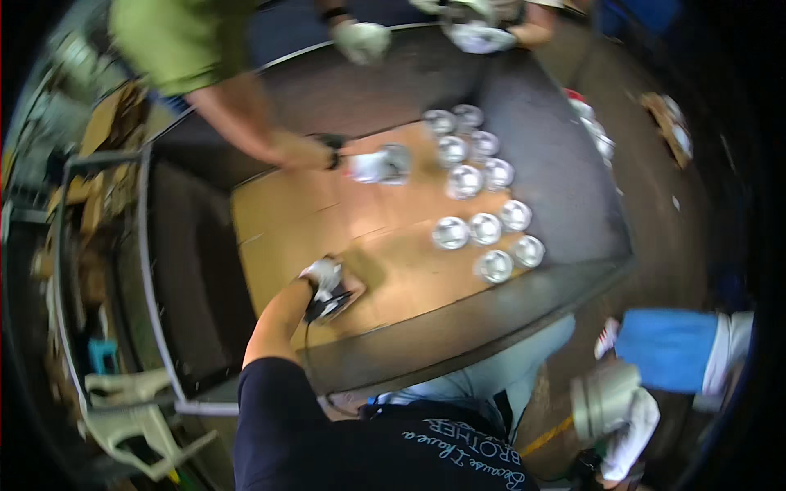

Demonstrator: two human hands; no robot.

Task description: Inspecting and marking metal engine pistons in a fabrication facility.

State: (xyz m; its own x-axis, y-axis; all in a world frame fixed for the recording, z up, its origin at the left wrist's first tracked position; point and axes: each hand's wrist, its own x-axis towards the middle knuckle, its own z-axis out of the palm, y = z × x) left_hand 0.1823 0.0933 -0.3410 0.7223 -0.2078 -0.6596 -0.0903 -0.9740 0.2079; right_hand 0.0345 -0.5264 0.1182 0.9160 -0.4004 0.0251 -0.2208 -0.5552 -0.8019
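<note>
My right hand (pixel 635 432), in a white glove, is closed around a silver metal piston (pixel 604 401) outside the bin at the lower right. My left hand (pixel 326 277), also gloved, reaches low into the dark metal bin (pixel 426 348), at its cardboard lining (pixel 286 217). A black device with a cable (pixel 327 304) sits by that wrist; blur hides whether the fingers grip anything. Several round silver pistons (pixel 485 229) stand in rows on the cardboard at the right. Across from me, a co-worker's gloved hand (pixel 370 167) is on another piston (pixel 397 164).
Another co-worker's gloved hands (pixel 481 38) are at the far rim. A gloved hand (pixel 360 41) also rests there. Beige plastic chair (pixel 139 421) and metal frame (pixel 147 270) stand left. A blue-covered object (pixel 667 348) is right. Cardboard scraps (pixel 667 127) lie on the floor.
</note>
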